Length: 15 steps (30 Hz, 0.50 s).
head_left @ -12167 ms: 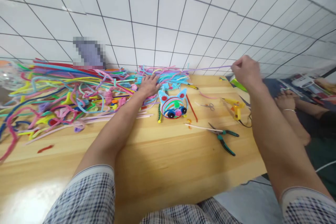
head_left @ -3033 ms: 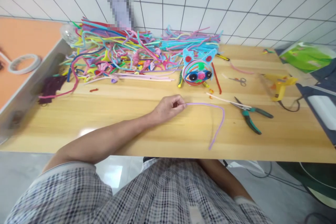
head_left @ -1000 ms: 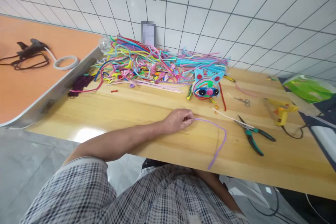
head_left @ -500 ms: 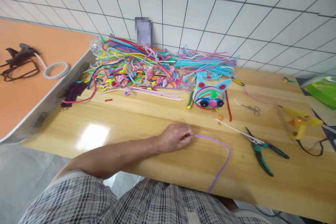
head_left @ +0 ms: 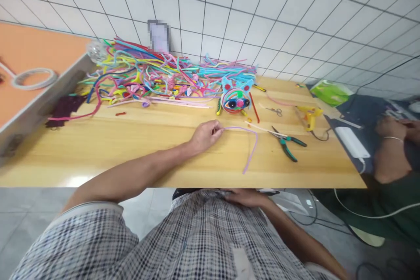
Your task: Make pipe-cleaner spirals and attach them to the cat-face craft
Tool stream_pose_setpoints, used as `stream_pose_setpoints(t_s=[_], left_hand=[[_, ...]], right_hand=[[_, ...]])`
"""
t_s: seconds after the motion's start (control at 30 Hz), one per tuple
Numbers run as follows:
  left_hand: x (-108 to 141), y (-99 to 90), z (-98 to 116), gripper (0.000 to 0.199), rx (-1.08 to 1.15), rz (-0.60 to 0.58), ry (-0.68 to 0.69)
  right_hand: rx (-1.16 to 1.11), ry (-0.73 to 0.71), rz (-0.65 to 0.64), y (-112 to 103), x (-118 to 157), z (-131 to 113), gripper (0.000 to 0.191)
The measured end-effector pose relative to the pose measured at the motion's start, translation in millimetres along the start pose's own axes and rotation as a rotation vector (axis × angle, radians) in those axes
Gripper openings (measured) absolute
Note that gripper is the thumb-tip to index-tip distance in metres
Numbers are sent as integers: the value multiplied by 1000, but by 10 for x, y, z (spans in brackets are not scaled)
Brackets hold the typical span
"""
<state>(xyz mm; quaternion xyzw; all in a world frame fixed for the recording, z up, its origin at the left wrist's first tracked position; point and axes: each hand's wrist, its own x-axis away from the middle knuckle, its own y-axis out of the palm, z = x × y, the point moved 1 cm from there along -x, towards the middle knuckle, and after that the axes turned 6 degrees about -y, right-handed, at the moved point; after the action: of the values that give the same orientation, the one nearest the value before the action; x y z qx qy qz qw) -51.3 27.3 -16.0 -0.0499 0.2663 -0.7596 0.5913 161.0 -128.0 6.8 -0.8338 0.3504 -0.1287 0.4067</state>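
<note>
On the wooden table my left hand (head_left: 205, 135) rests with its fingers closed around one end of a purple pipe cleaner (head_left: 255, 140). The free length runs right, then bends down toward the table's front edge. Below that edge my right hand (head_left: 244, 197) lies against my lap, its fingers partly hidden under the table. Beyond my left hand sits a colourful cat head made of pipe cleaners (head_left: 236, 98), with blue ears, dark eyes and a pink nose. Green-handled pliers (head_left: 287, 142) lie spread to the right, a pale stick (head_left: 262, 127) across them.
Heaped pipe cleaners (head_left: 147, 76) line the tiled wall, with a phone (head_left: 159, 37) behind. Small scissors (head_left: 274, 111) and a yellow glue gun (head_left: 309, 116) lie at right, near a white power strip (head_left: 352, 142). Another person's arm (head_left: 392, 153) is at far right. A tape roll (head_left: 34, 78) lies left.
The view has shifted, bringing my right hand and another person's arm into sight. My left hand still holds the purple pipe cleaner at its end.
</note>
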Motion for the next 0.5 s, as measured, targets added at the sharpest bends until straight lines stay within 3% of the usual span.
stream_pose_setpoints(t_s=[0.07, 0.13, 0.2, 0.3, 0.4, 0.5], left_hand=[[11, 1, 8, 10, -43, -1, 39], [35, -1, 17, 10, -75, -4, 87], [66, -6, 30, 11, -98, -8, 131], [104, -34, 63, 12, -123, 13, 203], [116, -86, 118, 15, -142, 77, 282], [97, -142, 173, 16, -183, 132, 316]], right_hand=[[-119, -7, -160, -203, 191, -23, 20], [-208, 77, -203, -490, 273, -82, 29], [-81, 148, 68, -783, 168, -113, 32], [185, 121, 408, -1028, -287, -18, 30], [190, 121, 399, -1027, -797, 209, 17], [119, 105, 364, -955, -1065, 384, 8]])
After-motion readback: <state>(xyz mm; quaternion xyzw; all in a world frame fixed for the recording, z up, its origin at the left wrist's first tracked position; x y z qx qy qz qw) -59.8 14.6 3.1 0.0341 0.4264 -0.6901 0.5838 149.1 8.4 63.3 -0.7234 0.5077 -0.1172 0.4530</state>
